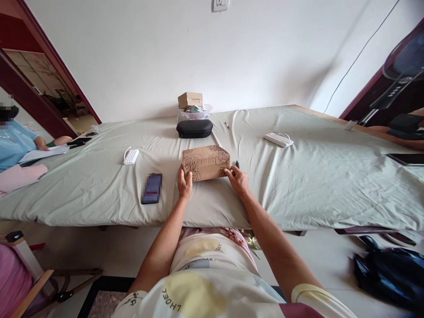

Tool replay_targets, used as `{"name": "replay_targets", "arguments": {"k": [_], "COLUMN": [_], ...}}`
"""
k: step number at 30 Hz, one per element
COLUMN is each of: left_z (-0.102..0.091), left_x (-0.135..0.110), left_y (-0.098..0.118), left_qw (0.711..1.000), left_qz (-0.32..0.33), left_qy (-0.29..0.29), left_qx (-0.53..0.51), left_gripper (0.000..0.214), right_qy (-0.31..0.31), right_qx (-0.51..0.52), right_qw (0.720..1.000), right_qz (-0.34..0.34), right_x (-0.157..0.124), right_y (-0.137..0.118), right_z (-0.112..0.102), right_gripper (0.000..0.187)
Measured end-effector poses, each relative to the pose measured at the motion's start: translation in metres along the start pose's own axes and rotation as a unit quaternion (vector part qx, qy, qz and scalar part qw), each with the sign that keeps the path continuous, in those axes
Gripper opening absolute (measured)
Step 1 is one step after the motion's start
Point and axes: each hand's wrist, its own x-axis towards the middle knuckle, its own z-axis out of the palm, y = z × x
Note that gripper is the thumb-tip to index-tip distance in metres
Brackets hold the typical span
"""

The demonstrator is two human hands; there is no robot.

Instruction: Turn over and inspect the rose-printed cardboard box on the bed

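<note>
A single view from the person's head faces forward and down; it looks along both forearms to the left hand (pixel 184 183) and right hand (pixel 239 179) at the near edge of the counter (pixel 314 176); the cardboard box (pixel 205 161) between them lies close, about mid-picture; the person's own shirt (pixel 205 287) fills the bottom edge; the far wall (pixel 165 53) and its socket (pixel 220 4) close the top; the wide lens bows the counter's ends downward.
</note>
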Motion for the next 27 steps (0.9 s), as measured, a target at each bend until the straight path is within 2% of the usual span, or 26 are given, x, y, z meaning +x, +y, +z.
{"name": "replay_targets", "arguments": {"k": [4,10,18,27], "left_z": [0.000,-0.001,0.001,0.003], "left_x": [0.000,-0.003,-0.004,-0.005], "left_y": [0.005,0.010,0.008,-0.001], "left_qw": [0.999,0.998,0.998,0.996], "left_qz": [0.016,-0.023,-0.042,-0.055], "left_qy": [-0.025,-0.038,-0.015,0.012], "left_qx": [-0.025,-0.040,-0.051,-0.063], "left_gripper": [0.073,0.066,0.065,0.066], "right_qy": [-0.011,-0.025,-0.035,-0.025], "right_qx": [-0.014,-0.035,-0.007,0.058], "right_qw": [1.000,0.999,0.999,0.998], "right_qz": [-0.007,-0.007,-0.004,-0.019], "right_x": [-0.001,-0.002,-0.002,-0.006], "right_y": [-0.006,-0.006,-0.008,-0.015], "right_z": [-0.003,-0.006,-0.007,-0.008], "right_gripper": [0.076,0.075,0.075,0.063]}}
